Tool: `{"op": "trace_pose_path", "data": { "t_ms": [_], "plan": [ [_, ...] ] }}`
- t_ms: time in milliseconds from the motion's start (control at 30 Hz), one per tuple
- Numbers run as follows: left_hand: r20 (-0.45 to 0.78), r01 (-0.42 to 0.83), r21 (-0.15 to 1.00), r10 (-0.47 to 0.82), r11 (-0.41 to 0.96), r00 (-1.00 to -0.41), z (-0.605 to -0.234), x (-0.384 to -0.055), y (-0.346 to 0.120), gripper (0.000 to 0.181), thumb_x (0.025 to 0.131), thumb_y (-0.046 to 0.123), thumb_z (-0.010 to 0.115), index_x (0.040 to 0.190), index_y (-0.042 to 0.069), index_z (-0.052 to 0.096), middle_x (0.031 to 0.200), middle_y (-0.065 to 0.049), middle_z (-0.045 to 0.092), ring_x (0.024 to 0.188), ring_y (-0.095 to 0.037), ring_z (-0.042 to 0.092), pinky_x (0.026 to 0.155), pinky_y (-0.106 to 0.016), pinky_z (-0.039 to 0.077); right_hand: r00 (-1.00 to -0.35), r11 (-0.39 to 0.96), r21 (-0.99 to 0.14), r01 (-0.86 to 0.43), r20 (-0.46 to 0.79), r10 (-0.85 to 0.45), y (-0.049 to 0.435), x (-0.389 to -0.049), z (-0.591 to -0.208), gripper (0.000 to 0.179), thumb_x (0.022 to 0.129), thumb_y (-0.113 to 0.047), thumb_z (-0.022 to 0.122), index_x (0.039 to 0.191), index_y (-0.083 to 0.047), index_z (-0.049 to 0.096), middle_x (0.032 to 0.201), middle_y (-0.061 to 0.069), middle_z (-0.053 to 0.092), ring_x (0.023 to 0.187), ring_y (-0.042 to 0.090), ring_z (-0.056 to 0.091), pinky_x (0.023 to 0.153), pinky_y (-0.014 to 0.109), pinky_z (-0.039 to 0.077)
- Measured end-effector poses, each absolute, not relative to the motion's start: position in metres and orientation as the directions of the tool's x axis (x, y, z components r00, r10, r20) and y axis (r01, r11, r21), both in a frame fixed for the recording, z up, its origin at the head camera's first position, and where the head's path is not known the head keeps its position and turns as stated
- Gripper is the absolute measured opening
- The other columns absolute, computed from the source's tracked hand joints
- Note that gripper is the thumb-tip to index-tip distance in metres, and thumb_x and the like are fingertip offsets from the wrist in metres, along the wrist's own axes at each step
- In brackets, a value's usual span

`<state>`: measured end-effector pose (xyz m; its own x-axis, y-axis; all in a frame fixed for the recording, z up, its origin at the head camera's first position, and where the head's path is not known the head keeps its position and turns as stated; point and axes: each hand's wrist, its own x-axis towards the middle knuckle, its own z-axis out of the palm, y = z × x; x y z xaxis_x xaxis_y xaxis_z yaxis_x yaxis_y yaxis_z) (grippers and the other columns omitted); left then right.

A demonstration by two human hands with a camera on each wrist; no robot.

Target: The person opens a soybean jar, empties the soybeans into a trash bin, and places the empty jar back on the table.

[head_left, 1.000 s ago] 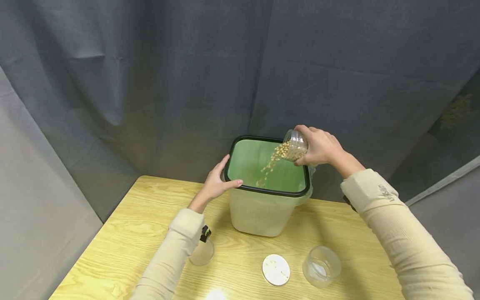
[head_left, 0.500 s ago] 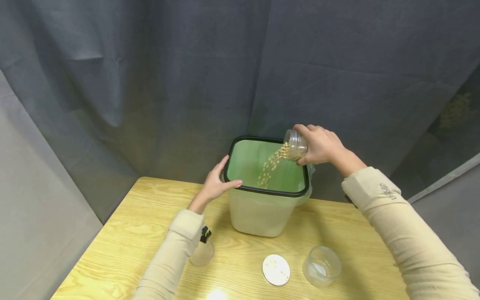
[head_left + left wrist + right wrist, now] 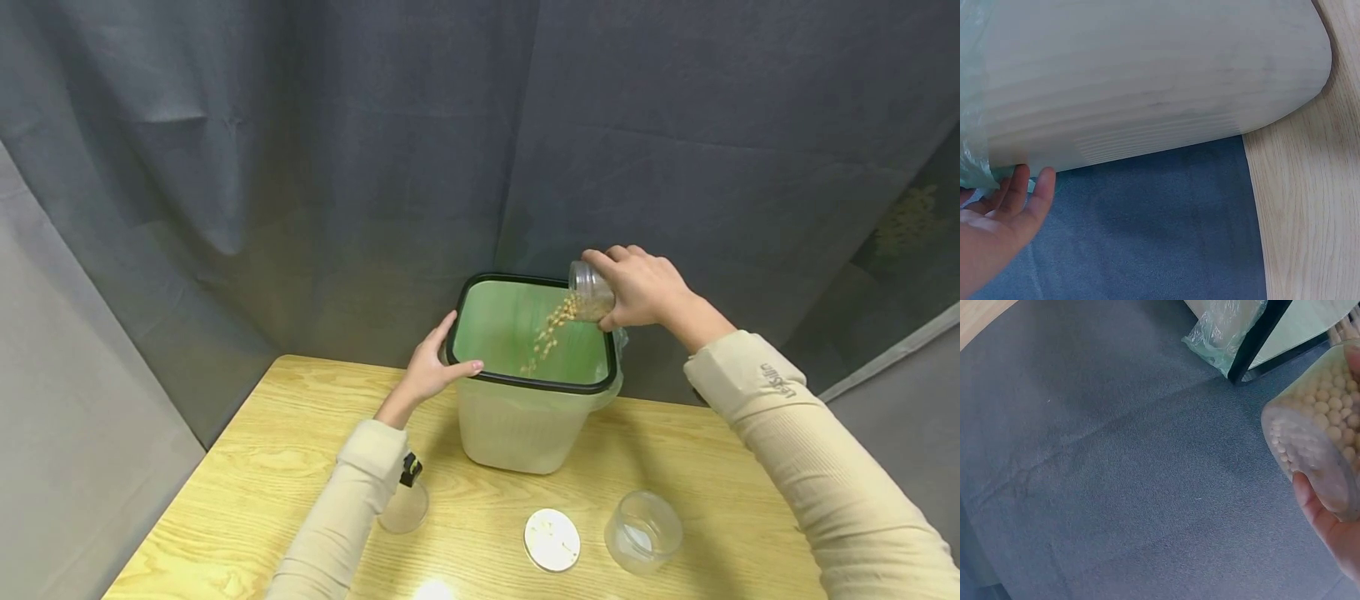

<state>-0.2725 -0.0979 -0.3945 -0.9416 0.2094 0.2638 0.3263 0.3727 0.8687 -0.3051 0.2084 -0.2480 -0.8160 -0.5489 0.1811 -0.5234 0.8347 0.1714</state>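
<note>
A trash bin (image 3: 510,437) with a black rim and a pale green bag (image 3: 491,321) inside stands at the table's back edge. My left hand (image 3: 431,367) holds its left front corner, thumb along the rim and fingers against the outer left side. In the left wrist view those fingers (image 3: 1016,197) touch the bin's wall below the bag's edge. My right hand (image 3: 641,287) grips a clear jar (image 3: 592,292), tipped over the bin's right side. Soybeans (image 3: 551,329) fall from its mouth into the bin. Many still fill the jar in the right wrist view.
On the wooden table (image 3: 247,467) lie a round white lid (image 3: 552,540) and a clear open container (image 3: 643,533). A clear round item (image 3: 407,507) is partly behind my left sleeve. Dark grey curtain (image 3: 390,183) hangs behind the bin.
Beans keep streaming from the jar, and fewer show at its mouth. My right hand has tipped the jar slightly further down. The left hand and bin hold their place.
</note>
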Motion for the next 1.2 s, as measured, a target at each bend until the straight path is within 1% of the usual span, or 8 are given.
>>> {"op": "trace_pose_path", "data": {
  "t_ms": [200,367,633,867,1067,1200],
  "plan": [
    [0.255,0.318,0.871,0.208,0.374,-0.944,-0.395,-0.273,-0.098,0.093,0.071,0.031,0.075,0.146,0.014,0.022,0.148,-0.011,0.023,0.133,-0.031,0.022,0.105,-0.047,0.022,-0.8,0.816,0.212,-0.538,0.179,-0.573,0.208,-0.304,-0.247,0.095,0.055,-0.037,0.08,0.135,-0.009,0.039,0.118,0.019,0.05,0.101,0.039,0.048,0.059,0.05,0.046],
    [0.255,0.317,0.871,0.206,0.376,-0.945,-0.396,-0.274,-0.098,0.093,0.071,0.03,0.075,0.146,0.014,0.022,0.148,-0.011,0.023,0.133,-0.03,0.022,0.105,-0.047,0.022,-0.772,0.796,0.239,-0.556,0.206,-0.601,0.208,-0.304,-0.247,0.092,0.053,-0.035,0.079,0.133,-0.009,0.042,0.114,0.018,0.052,0.098,0.038,0.049,0.057,0.049,0.046],
    [0.26,0.32,0.867,0.201,0.381,-0.944,-0.396,-0.275,-0.097,0.092,0.071,0.028,0.075,0.145,0.014,0.023,0.148,-0.011,0.023,0.133,-0.029,0.022,0.106,-0.045,0.022,-0.722,0.748,0.324,-0.58,0.221,-0.656,0.208,-0.303,-0.243,0.088,0.051,-0.031,0.078,0.13,-0.009,0.046,0.108,0.019,0.052,0.093,0.038,0.049,0.055,0.048,0.046],
    [0.252,0.31,0.869,0.194,0.387,-0.948,-0.397,-0.276,-0.097,0.092,0.071,0.028,0.075,0.145,0.014,0.024,0.147,-0.01,0.024,0.133,-0.028,0.022,0.106,-0.044,0.022,-0.68,0.7,0.398,-0.593,0.217,-0.7,0.206,-0.303,-0.239,0.091,0.048,-0.032,0.082,0.129,-0.01,0.046,0.105,0.021,0.05,0.092,0.039,0.049,0.058,0.049,0.047],
    [0.259,0.317,0.871,0.198,0.374,-0.945,-0.396,-0.274,-0.098,0.092,0.071,0.028,0.075,0.145,0.014,0.023,0.147,-0.012,0.024,0.133,-0.03,0.022,0.105,-0.046,0.022,-0.646,0.65,0.469,-0.598,0.198,-0.737,0.202,-0.302,-0.234,0.091,0.048,-0.034,0.084,0.128,-0.012,0.047,0.106,0.021,0.049,0.093,0.039,0.048,0.057,0.048,0.048],
    [0.253,0.312,0.872,0.198,0.377,-0.947,-0.395,-0.274,-0.098,0.091,0.071,0.027,0.075,0.145,0.014,0.023,0.147,-0.011,0.024,0.133,-0.029,0.021,0.105,-0.046,0.023,-0.613,0.593,0.538,-0.599,0.168,-0.772,0.197,-0.301,-0.232,0.088,0.05,-0.036,0.083,0.128,-0.013,0.048,0.105,0.02,0.049,0.092,0.038,0.047,0.06,0.047,0.048]
  ]
}}
